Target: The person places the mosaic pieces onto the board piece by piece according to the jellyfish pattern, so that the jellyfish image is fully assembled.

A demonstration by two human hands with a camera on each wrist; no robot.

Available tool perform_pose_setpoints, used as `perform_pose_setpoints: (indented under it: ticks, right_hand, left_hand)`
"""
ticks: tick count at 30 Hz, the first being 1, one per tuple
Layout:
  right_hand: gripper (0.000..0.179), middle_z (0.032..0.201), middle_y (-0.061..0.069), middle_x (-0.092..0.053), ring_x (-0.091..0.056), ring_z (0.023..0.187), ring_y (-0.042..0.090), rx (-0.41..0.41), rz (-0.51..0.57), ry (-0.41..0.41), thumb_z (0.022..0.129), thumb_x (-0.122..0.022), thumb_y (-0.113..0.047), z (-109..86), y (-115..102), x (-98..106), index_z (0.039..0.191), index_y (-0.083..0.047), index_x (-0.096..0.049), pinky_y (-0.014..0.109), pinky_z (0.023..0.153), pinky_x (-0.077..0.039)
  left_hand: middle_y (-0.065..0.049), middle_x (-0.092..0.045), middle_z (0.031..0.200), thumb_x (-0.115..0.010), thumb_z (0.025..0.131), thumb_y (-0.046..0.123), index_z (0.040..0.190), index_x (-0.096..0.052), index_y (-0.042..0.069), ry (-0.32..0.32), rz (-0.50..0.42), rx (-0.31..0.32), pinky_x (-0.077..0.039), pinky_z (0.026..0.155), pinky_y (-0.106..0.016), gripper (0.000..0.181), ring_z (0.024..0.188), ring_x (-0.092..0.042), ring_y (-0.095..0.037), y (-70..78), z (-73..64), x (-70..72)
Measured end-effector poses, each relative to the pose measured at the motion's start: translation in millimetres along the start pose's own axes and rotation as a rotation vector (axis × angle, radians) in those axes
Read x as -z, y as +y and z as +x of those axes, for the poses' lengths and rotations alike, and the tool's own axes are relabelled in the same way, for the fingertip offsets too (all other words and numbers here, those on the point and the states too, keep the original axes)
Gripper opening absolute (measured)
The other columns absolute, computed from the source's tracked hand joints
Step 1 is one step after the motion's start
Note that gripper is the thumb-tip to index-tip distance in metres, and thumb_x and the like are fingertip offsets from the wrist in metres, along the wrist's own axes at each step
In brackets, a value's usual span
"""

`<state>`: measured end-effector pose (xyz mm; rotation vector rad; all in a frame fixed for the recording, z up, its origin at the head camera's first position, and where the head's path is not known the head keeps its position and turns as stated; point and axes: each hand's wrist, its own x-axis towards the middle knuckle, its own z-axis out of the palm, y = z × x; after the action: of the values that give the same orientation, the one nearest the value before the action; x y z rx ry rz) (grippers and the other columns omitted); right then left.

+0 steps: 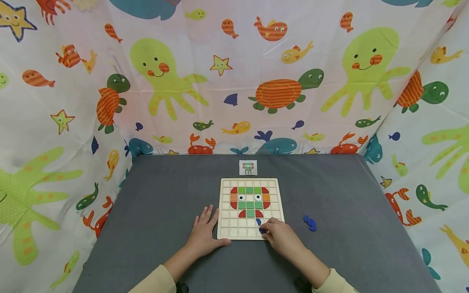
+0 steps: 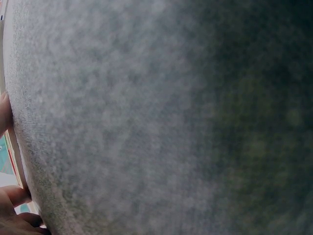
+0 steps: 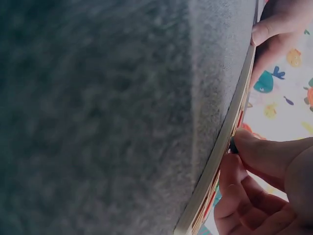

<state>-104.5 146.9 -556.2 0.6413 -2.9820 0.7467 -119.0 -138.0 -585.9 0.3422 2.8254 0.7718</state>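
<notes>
A square wooden grid board point(image 1: 227, 228) lies on the table, bearing a face pattern of red, green and orange tiles with two eye tiles point(image 1: 258, 197). My left hand point(image 1: 204, 236) rests at the board's left side, fingers extended, its thumb at the near left corner. Over the near right part of the grid, my right hand point(image 1: 283, 238) pinches a dark blue tile point(image 1: 261, 230) between thumb and fingertip; the right wrist view shows that tile point(image 3: 233, 145) edge-on. Another blue tile point(image 1: 258, 221) with a curved side lies in a cell just beyond those fingers.
Several loose blue tiles point(image 1: 310, 223) lie in a small cluster on the grey table point(image 1: 176, 179), right of the board. A small pattern card point(image 1: 248, 167) sits beyond the board. A curtain point(image 1: 220, 89) printed with sea animals surrounds the table's back and sides.
</notes>
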Motion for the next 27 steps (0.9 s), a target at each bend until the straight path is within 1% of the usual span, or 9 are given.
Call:
perform_pose_setpoints:
  ticks: [5, 13, 20, 27]
  right_hand:
    - [0.018, 0.086, -0.004, -0.064, -0.061, 0.075, 0.009, -0.020, -0.007, -0.001, 0.082, -0.082, -0.008, 1.6, -0.2, -2.1, 0.100, -0.009, -0.080, 0.030, 0.068, -0.056]
    - [0.019, 0.087, -0.002, -0.066, -0.062, 0.075, 0.010, -0.004, -0.023, 0.003, 0.082, -0.083, -0.008, 3.1, -0.3, -4.8, 0.101, -0.010, -0.081, 0.030, 0.069, -0.056]
    - [0.016, 0.085, -0.003, -0.066, -0.060, 0.074, 0.007, -0.016, 0.006, 0.015, 0.082, -0.082, -0.007, 3.8, -1.6, -5.9, 0.098, -0.010, -0.079, 0.031, 0.069, -0.055]
    - [0.017, 0.086, -0.003, -0.067, -0.060, 0.074, 0.007, -0.009, 0.026, 0.038, 0.083, -0.082, -0.007, 2.0, 0.2, -2.0, 0.099, -0.010, -0.078, 0.029, 0.069, -0.055]
  left_hand:
    - [-0.015, -0.016, 0.169, -0.080, 0.074, 0.066, 0.160, -0.029, 0.010, -0.002, -0.007, 0.002, -0.014, 0.122, -0.062, 0.115, 0.157, -0.011, -0.036, 1.0, 0.0, 0.5]
    - [-0.016, -0.018, 0.168, -0.080, 0.073, 0.066, 0.160, -0.030, 0.010, 0.004, 0.007, 0.007, -0.016, 0.121, -0.062, 0.115, 0.156, -0.012, -0.037, 2.1, -0.2, 0.9]
    - [-0.016, -0.017, 0.168, -0.080, 0.073, 0.066, 0.160, -0.030, 0.010, -0.004, 0.003, 0.008, -0.015, 0.122, -0.062, 0.114, 0.156, -0.012, -0.036, 1.8, -0.6, 0.8]
    - [-0.016, -0.017, 0.168, -0.080, 0.074, 0.065, 0.160, -0.029, 0.010, -0.005, 0.001, 0.010, -0.015, 0.122, -0.062, 0.115, 0.156, -0.012, -0.036, 1.6, 0.0, 0.6]
